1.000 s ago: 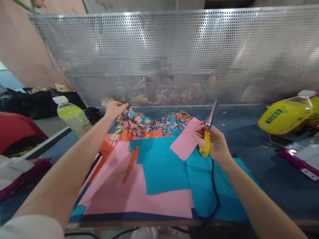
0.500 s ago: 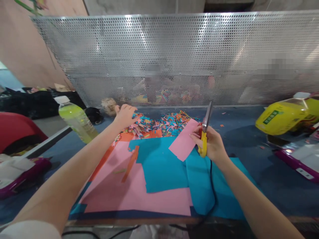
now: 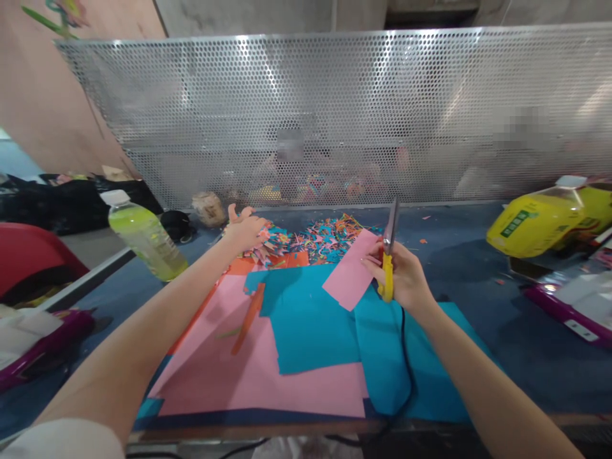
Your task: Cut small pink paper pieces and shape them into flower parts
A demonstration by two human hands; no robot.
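My left hand reaches over a heap of small colourful paper cut-outs at the back of the blue table. Its thumb and forefinger pinch one cut-out at the heap's left edge, while the other fingers stick up. My right hand grips yellow-handled scissors, blades pointing up, and also pinches a pink paper strip at its right edge. Under both arms lie large pink paper, teal paper and orange paper sheets.
A green drink bottle stands at the left. A yellow bottle lies at the right beside a purple-edged tray. A perforated metal screen walls off the back. A black cable runs down over the teal paper.
My left hand has drawn back from the far left of the heap toward me and closed on a cut-out. The right hand with scissors and pink strip has barely shifted.
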